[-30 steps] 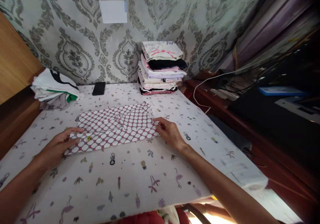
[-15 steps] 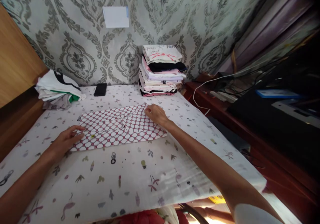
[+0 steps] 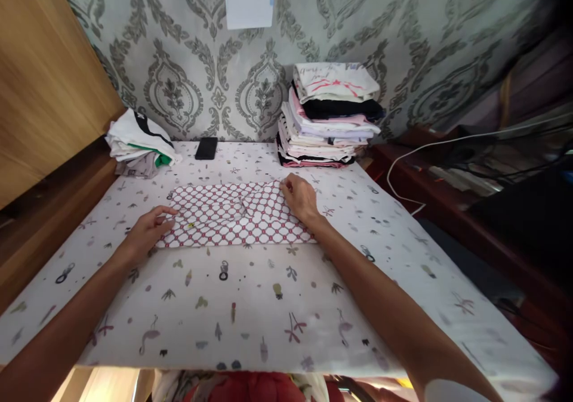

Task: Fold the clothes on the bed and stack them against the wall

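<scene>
A folded white garment (image 3: pixel 233 217) with a red and grey lattice print lies flat as a long rectangle on the printed cloth that covers the table. At its left end is my left hand (image 3: pixel 150 229), fingers stretched out and apart, the fingertips touching the garment's edge. My right hand (image 3: pixel 299 198) is at the far right corner, with thumb and fingers pinched on the fabric. Small creases run across the middle of the garment, and my right hand and forearm hide part of its right end.
A tall stack of folded clothes (image 3: pixel 331 121) stands by the wall at the back right. Another pile of clothes (image 3: pixel 141 142) lies back left, near a black phone (image 3: pixel 206 148). A wooden cabinet (image 3: pixel 49 79) borders the left side. A white cable (image 3: pixel 403 154) hangs over the dark red furniture at right.
The view has turned to the left, so everything sits further right in it. Both hands stay at the same ends of the garment, which looks unchanged.
</scene>
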Available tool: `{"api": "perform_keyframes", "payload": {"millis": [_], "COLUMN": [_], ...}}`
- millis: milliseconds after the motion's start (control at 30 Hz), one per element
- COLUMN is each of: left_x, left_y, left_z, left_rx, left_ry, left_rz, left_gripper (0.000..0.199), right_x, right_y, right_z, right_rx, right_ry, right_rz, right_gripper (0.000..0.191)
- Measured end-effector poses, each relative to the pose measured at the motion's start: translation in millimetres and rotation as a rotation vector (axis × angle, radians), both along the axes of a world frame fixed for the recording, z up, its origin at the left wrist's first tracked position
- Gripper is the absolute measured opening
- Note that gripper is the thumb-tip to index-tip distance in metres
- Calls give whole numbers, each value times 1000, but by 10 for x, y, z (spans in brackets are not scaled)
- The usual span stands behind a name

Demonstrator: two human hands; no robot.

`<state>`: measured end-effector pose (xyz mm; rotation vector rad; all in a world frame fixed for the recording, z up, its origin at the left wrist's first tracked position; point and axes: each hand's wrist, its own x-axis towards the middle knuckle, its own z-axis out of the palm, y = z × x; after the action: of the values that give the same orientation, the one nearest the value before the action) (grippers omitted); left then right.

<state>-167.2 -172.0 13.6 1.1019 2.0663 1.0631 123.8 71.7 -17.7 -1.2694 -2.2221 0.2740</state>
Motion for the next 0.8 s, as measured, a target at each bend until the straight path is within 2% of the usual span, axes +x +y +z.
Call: {"api": "perform_keyframes", "payload": {"millis": [133,367,500,633,733,800], "left_x": [20,-23,-36,74,191,283], "left_y": [0,-32,-68,-108,-49,77], "left_z": [8,-73,-125,-72,22,90], "left_rx": [25,154,11,-182,-126,-55], "left_ry": [8,116,406,786,969,945], "left_rz": [-21,-7,-23,-2,-69,-181], "left_gripper": [46,42,33,28,26,25], "right_x": [-13,10,5,9,12,6], "right_y": [-13,-20,-22,-25,-25,-33], "right_z": [-48,-102,-108,-98,-94,-91], "right_rx": [-52,-23,-48,-56,-67,-64], "right_ry": [-95,-32,-103,-103,-100,-103], "right_rz": [-3,-17,-29,-43,-40,-27], "right_gripper": [11,14,12,12,13,14]}}
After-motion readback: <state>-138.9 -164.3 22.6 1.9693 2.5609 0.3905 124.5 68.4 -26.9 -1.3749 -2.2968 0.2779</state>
